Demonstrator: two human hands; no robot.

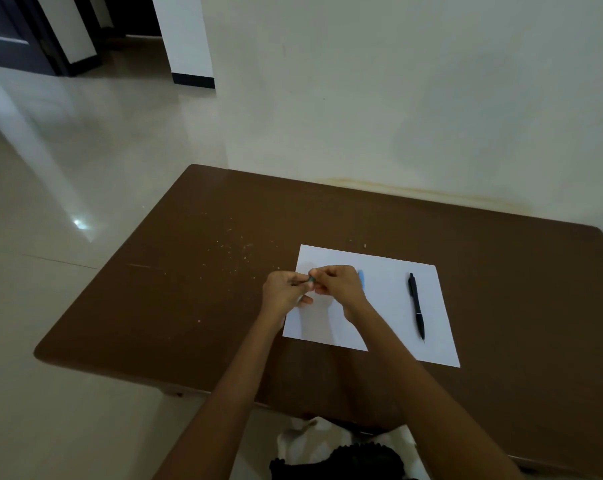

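Note:
My left hand (286, 292) and my right hand (338, 284) meet over the left edge of a white sheet of paper (386, 306) on the brown table (189, 289). Between their fingertips both hands pinch a small dark object (311, 279); most of it is hidden by the fingers. A pale tip shows below my left hand. A light blue thing (361, 278) peeks out from behind my right hand, on the paper. A black pen (416, 304) lies apart on the right half of the sheet, tip toward me.
Small pale crumbs (237, 251) are scattered on the table left of the paper. The table's far edge is against a cream wall (397, 98). Glossy tiled floor (68, 202) lies to the left, with a doorway beyond.

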